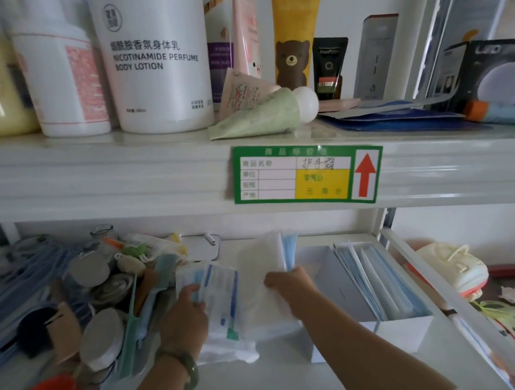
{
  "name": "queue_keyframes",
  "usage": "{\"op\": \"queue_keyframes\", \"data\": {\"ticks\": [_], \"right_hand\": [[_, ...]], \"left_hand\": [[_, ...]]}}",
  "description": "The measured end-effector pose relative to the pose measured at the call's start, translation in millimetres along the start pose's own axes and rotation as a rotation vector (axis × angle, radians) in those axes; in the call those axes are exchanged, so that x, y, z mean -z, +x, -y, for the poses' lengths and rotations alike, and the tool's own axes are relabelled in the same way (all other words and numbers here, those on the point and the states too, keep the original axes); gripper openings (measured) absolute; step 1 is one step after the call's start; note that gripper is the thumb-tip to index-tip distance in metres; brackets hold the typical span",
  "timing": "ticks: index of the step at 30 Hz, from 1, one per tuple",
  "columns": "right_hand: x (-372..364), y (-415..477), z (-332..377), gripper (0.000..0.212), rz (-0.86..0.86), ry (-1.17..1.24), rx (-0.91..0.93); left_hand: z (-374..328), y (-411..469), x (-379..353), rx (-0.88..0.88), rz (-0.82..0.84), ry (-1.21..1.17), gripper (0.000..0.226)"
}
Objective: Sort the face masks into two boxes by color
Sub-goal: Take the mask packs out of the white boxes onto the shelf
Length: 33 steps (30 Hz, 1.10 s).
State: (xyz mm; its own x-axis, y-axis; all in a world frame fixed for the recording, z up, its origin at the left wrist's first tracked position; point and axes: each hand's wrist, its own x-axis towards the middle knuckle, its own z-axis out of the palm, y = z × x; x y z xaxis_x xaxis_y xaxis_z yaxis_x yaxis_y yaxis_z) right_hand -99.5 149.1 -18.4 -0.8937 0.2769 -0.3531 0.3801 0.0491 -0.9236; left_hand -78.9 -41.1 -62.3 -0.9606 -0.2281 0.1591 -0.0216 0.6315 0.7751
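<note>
So the right hand is clamped around a bunch of masks held upright over the middle of the lower shelf, and that bunch is mixed: mostly white wrapped ones, with a couple of blue ones showing at its right edge. The left hand has its fingers curled over the top of the pile of wrapped masks, just left of the bunch, gripping the upper packets as far as I can tell. The white box sits just to the right with blue masks already standing in it. I can't tell whether the emptier part beside them is a second box or a compartment of the same one. The biggest risk, imo, is that the whole mixed bunch goes into the blue side in one go, because the hand is right next to it and the colours aren't separated yet. Those wrappers also look slick, so a loose grip could let them fan out and slide. The pile sits right up against the green comb and round tins, so a stray packet could easily get lost in that clutter.
</note>
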Motion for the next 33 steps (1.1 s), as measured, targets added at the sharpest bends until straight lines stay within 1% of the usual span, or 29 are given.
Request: {"op": "queue_keyframes", "data": {"ticks": [2, 4, 6, 9, 10, 11, 12, 14, 15, 16, 17, 19, 20, 21, 22, 25, 26, 27, 28, 29, 31, 32, 33], "right_hand": [[-0.5, 1.9, -0.1, 0.048, -0.036, -0.028, -0.001], [-4.6, 4.6, -2.8, 0.052, -0.053, -0.055, -0.007], [-10.2, 2.8, -5.8, 0.055, -0.039, -0.106, -0.071], [-11.2, 4.7, -17.4, 0.035, 0.009, -0.243, -0.195], [-12.3, 5.9, -21.9, 0.035, 0.025, -0.258, -0.212], [-13.6, 4.6, -24.6, 0.043, 0.027, -0.269, -0.208], [-16.0, 8.2, -29.5, 0.060, 0.004, -0.301, -0.180], [-20.3, 10.3, -35.9, 0.107, -0.063, -0.465, -0.113], [-20.7, 9.8, -37.7, 0.113, -0.077, -0.539, -0.083], [-21.1, 10.0, -40.3, 0.107, -0.089, -0.585, -0.052], [-20.7, 6.9, -40.9, 0.098, -0.093, -0.613, -0.035], [-18.7, 0.4, -41.1, 0.085, -0.073, -0.665, -0.010], [-19.1, 1.2, -42.0, 0.083, -0.074, -0.675, 0.014], [-19.2, -1.8, -38.4, 0.080, -0.081, -0.682, 0.077], [-18.8, -5.2, -34.2, 0.077, -0.091, -0.703, 0.179], [-2.3, -22.1, -13.1, 0.064, -0.168, -0.779, 0.593], [10.7, -24.1, -4.8, 0.059, -0.217, -0.778, 0.708], [26.8, -24.5, 2.6, 0.053, -0.276, -0.773, 0.771], [46.2, -24.4, 9.2, 0.048, -0.348, -0.761, 0.778], [68.1, -22.6, 14.8, 0.045, -0.431, -0.752, 0.739], [113.8, -17.4, 23.0, 0.043, -0.567, -0.800, 0.580], [135.5, -14.2, 24.0, 0.043, -0.609, -0.849, 0.484], [154.4, -10.2, 22.2, 0.042, -0.627, -0.912, 0.397]], "left_hand": [[10.3, 4.5, 8.5, 0.049, -0.043, -0.010, 0.034], [23.4, 8.3, 12.0, 0.096, -0.016, 0.096, 0.039], [31.4, 10.0, 12.3, 0.075, 0.037, 0.229, 0.036], [33.4, 14.9, 13.0, -0.013, 0.039, 0.310, 0.032], [32.1, 17.3, 15.2, -0.058, 0.014, 0.337, 0.028], [29.7, 19.2, 16.7, -0.121, -0.030, 0.381, 0.024], [25.4, 19.5, 18.3, -0.175, -0.075, 0.440, 0.021], [12.4, 15.7, 16.4, -0.226, -0.158, 0.519, 0.020], [5.4, 11.9, 12.3, -0.259, -0.162, 0.532, 0.023], [-3.4, 5.5, 7.3, -0.320, -0.144, 0.518, 0.026], [-9.1, -0.9, -0.1, -0.399, -0.081, 0.504, 0.030], [-20.2, -16.9, -15.1, -0.527, 0.140, 0.518, 0.042], [-24.2, -23.7, -21.4, -0.555, 0.267, 0.562, 0.048], [-27.1, -29.2, -25.6, -0.558, 0.371, 0.620, 0.050], [-28.9, -31.9, -28.6, -0.548, 0.436, 0.680, 0.048], [-30.1, -30.7, -32.6, -0.485, 0.446, 0.710, 0.048], [-30.8, -28.6, -33.5, -0.470, 0.450, 0.704, 0.049], [-31.0, -26.6, -34.4, -0.472, 0.444, 0.689, 0.050], [-32.3, -25.8, -35.0, -0.476, 0.429, 0.667, 0.051], [-35.0, -26.5, -34.9, -0.487, 0.412, 0.636, 0.056], [-47.0, -33.9, -35.6, -0.551, 0.363, 0.550, 0.073], [-55.1, -39.2, -36.9, -0.588, 0.344, 0.508, 0.075], [-65.9, -45.7, -38.2, -0.617, 0.335, 0.457, 0.070]]}}
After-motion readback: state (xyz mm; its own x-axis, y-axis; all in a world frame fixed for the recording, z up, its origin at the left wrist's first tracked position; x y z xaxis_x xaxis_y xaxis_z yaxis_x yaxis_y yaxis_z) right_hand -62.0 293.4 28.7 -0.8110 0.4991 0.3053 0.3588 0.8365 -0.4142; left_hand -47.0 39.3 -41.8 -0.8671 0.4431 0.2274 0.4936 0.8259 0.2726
